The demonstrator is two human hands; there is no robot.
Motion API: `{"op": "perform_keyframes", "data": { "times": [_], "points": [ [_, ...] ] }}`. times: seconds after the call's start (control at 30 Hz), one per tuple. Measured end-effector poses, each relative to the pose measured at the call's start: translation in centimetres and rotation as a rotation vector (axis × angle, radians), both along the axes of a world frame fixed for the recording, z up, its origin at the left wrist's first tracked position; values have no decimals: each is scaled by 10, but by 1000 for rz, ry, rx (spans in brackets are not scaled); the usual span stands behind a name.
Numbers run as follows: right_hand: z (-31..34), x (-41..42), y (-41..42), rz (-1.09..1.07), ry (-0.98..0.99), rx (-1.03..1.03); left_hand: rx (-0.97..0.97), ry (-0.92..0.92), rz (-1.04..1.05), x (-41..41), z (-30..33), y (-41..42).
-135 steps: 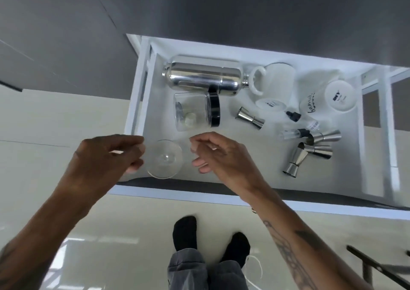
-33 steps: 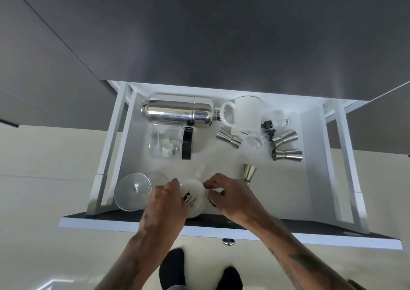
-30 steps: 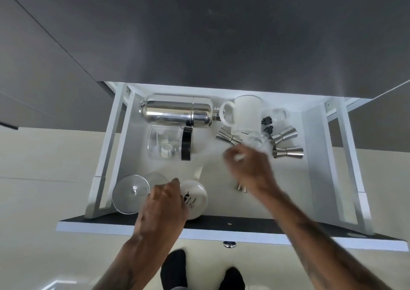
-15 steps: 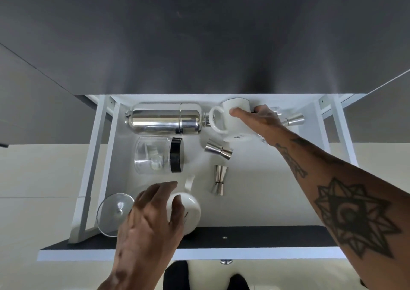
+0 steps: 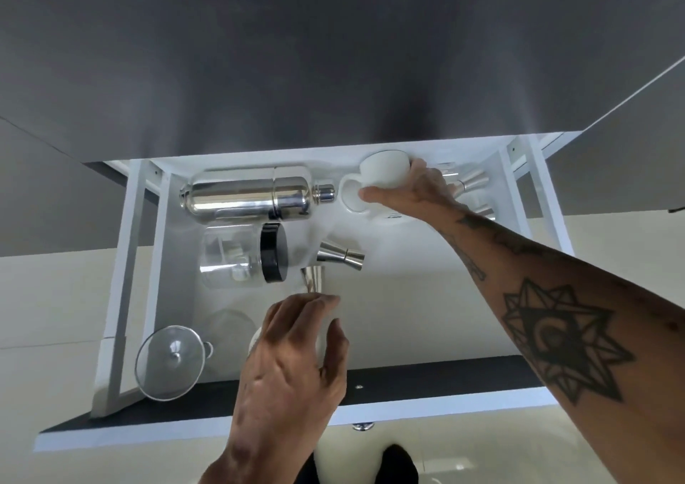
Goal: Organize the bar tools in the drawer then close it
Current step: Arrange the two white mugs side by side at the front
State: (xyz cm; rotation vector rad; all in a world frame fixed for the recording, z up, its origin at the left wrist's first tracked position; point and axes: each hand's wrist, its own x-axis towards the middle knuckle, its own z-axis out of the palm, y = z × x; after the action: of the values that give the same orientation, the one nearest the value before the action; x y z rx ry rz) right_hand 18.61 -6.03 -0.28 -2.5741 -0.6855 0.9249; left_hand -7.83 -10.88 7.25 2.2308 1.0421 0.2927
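Note:
The white drawer stands pulled out. My right hand reaches to the back and grips a white mug lying beside the steel shaker. My left hand is curled over a second white mug near the front, which is mostly hidden. A glass jar with a black lid lies under the shaker. One jigger lies at the centre, and another jigger pokes out above my left fingers. A stemmed glass lies at the front left.
More steel jiggers lie in the back right corner, partly behind my right hand. The dark counter overhangs the drawer's back. The drawer's dark front edge carries a knob. My feet in black socks are on the cream floor.
My right hand left the front mug, reached to the back and closed on the back mug. My left hand stayed on the front mug. One jigger now lies nearer the jar.

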Motion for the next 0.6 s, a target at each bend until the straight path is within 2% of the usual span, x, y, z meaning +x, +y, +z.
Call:
{"op": "perform_keyframes", "data": {
  "times": [0.13,0.2,0.27,0.37,0.47,0.53,0.6],
  "points": [
    [2,-4,-4,-60,-19,15,-24,-26,-7,-9,0,-7],
    [16,-6,-12,-53,-93,43,-24,-73,9,-9,-1,-6],
    [39,-10,-30,-82,-60,107,-96,-148,67,-4,-1,-6],
    [72,-19,-66,-226,280,201,-436,-245,246,13,-1,-9],
    [84,-41,-99,-395,957,354,-846,-327,296,26,0,-10],
    [88,-63,-115,-509,1257,420,-986,-385,274,28,2,-13],
    [85,-78,-125,-557,1380,446,-1043,-447,315,25,4,-17]
  ]
}}
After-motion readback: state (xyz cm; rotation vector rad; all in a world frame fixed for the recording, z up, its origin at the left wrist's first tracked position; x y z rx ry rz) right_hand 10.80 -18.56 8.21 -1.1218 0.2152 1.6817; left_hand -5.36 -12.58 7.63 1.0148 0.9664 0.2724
